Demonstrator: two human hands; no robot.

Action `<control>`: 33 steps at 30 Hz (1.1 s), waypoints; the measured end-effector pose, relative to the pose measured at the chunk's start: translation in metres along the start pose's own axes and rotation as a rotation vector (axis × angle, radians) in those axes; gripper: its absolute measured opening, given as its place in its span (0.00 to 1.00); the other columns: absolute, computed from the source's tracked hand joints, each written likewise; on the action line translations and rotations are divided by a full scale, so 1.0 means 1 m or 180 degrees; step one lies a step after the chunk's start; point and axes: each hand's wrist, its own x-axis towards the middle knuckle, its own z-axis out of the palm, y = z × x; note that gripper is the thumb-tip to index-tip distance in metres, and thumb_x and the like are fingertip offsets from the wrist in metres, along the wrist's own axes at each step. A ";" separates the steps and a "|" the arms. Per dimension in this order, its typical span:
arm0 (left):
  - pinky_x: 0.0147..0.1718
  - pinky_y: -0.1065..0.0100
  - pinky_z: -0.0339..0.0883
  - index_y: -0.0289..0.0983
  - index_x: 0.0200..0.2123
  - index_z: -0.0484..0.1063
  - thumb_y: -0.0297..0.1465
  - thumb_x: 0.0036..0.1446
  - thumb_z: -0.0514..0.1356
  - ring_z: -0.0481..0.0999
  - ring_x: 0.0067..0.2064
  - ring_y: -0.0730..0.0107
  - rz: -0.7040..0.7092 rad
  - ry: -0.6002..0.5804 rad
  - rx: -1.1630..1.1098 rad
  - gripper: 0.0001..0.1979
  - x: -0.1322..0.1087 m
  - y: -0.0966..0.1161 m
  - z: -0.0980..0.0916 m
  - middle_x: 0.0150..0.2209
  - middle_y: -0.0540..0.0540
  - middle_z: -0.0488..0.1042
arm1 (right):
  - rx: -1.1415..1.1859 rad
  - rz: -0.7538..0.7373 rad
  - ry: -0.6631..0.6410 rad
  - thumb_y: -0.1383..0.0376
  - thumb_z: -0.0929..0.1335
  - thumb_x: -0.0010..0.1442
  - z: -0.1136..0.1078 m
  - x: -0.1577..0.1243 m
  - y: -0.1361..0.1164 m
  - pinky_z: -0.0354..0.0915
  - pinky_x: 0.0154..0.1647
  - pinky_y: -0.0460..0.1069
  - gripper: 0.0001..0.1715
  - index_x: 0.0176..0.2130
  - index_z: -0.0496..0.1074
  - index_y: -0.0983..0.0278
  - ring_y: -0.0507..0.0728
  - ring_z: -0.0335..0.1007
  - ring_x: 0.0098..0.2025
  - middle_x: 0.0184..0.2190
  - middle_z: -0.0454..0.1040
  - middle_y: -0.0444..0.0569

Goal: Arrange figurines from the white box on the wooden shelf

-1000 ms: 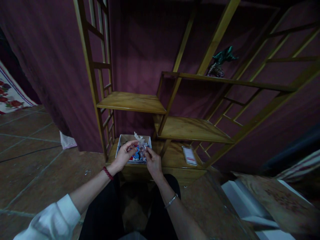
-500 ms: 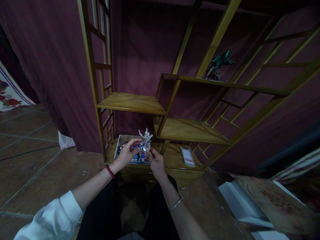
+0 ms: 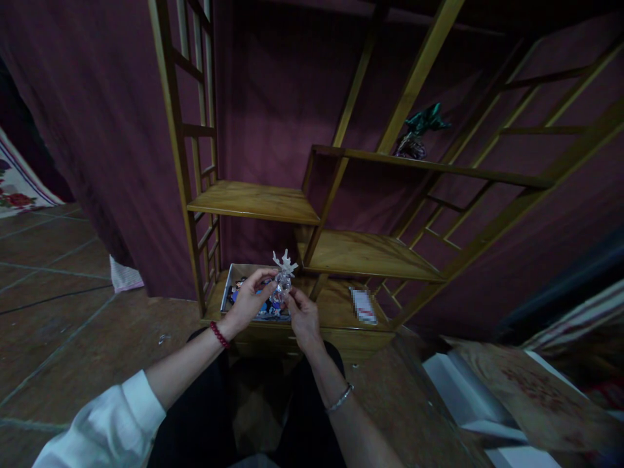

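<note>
Both hands meet over an open white box (image 3: 229,286) of colourful small items on the lowest wooden shelf. My left hand (image 3: 247,300), with a red bead bracelet at the wrist, and my right hand (image 3: 301,315), with a silver bangle, pinch a small clear-wrapped packet (image 3: 282,281) with a white frilled top between them. The packet is held upright just above the box. What is inside the wrapper is too small to make out.
A wooden shelf unit (image 3: 253,200) with stepped boards stands against a dark red curtain. A green-wrapped bundle (image 3: 415,132) sits on an upper board, a small card (image 3: 364,305) on the bottom one. White and patterned boards (image 3: 492,396) lie at right; tiled floor at left.
The packet has been lifted slightly out of the box and turned upright, its white frilled top now pointing up. Both hands rose a little with it.
</note>
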 end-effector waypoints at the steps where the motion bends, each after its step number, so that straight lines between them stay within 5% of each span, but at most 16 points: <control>1: 0.46 0.66 0.60 0.35 0.40 0.66 0.33 0.50 0.56 0.68 0.45 0.68 -0.0025 0.0006 -0.0013 0.13 -0.001 0.003 0.002 0.44 0.43 0.69 | -0.0022 -0.0029 0.0011 0.60 0.65 0.49 0.001 0.000 0.000 0.61 0.26 0.44 0.14 0.34 0.70 0.66 0.48 0.61 0.23 0.26 0.70 0.43; 8: 0.41 0.67 0.63 0.35 0.37 0.67 0.34 0.47 0.59 0.70 0.40 0.68 -0.0291 0.0176 -0.0065 0.14 -0.004 0.017 0.015 0.36 0.45 0.72 | -0.0124 -0.0215 0.0040 0.58 0.65 0.50 0.003 -0.003 0.003 0.62 0.28 0.45 0.14 0.34 0.71 0.65 0.50 0.63 0.25 0.25 0.71 0.43; 18: 0.41 0.68 0.63 0.33 0.29 0.66 0.33 0.44 0.60 0.70 0.39 0.72 -0.0321 0.0678 -0.0294 0.10 -0.005 0.023 0.029 0.42 0.44 0.70 | -0.0079 -0.0181 0.0281 0.58 0.67 0.47 0.007 -0.011 -0.006 0.63 0.28 0.46 0.13 0.30 0.71 0.66 0.51 0.65 0.25 0.24 0.72 0.44; 33: 0.32 0.73 0.65 0.34 0.35 0.67 0.32 0.45 0.59 0.70 0.33 0.74 -0.0361 0.0580 -0.0038 0.12 -0.011 0.044 0.040 0.32 0.47 0.72 | -0.0342 -0.0384 0.0468 0.59 0.65 0.50 0.003 -0.023 -0.020 0.67 0.32 0.47 0.13 0.33 0.70 0.65 0.53 0.69 0.30 0.27 0.74 0.46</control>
